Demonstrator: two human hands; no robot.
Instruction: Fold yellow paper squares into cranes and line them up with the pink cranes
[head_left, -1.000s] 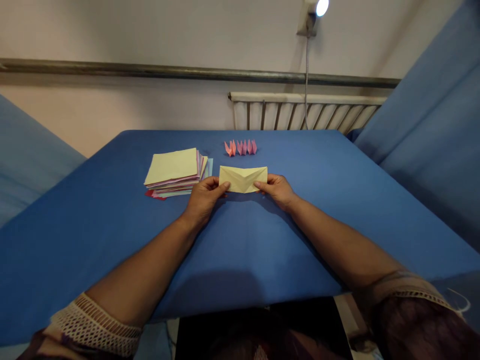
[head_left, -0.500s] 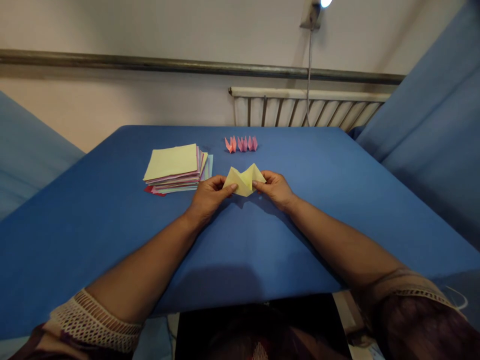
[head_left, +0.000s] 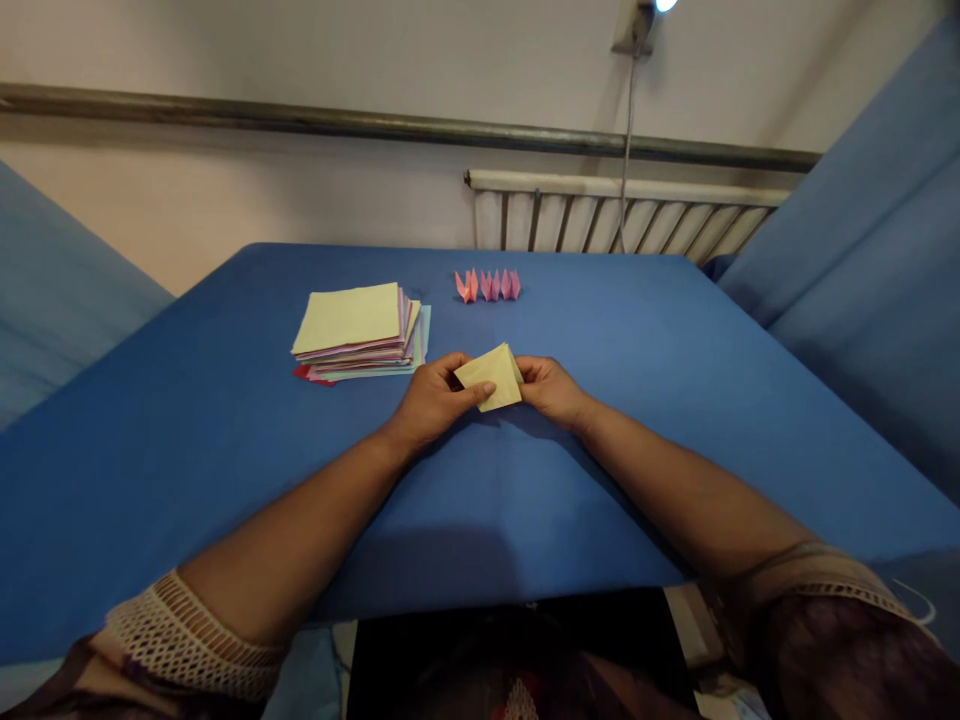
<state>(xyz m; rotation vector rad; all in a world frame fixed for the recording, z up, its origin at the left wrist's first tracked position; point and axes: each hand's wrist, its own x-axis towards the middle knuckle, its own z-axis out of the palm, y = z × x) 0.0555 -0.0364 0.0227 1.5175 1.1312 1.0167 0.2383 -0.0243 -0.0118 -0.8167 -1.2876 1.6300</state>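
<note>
A small folded sheet of yellow paper (head_left: 495, 374) is held between my two hands, above the middle of the blue table. My left hand (head_left: 433, 400) pinches its left side, thumb across the front face. At its right edge my right hand (head_left: 553, 390) grips the paper, with the fingertips partly hidden behind it. The folds lie together in a squarish, tilted shape.
Left of my hands stands a stack of coloured paper (head_left: 349, 322), yellow on top. Several small pink folded paper figures (head_left: 487, 286) stand in a row farther back. Behind the blue table (head_left: 225, 430) are a radiator (head_left: 570, 215) and a wall pipe (head_left: 315, 118).
The yellow paper has gone from a spread, two-peaked shape to a compact, squarish one. My hands have come closer together, and the camera view has shifted slightly.
</note>
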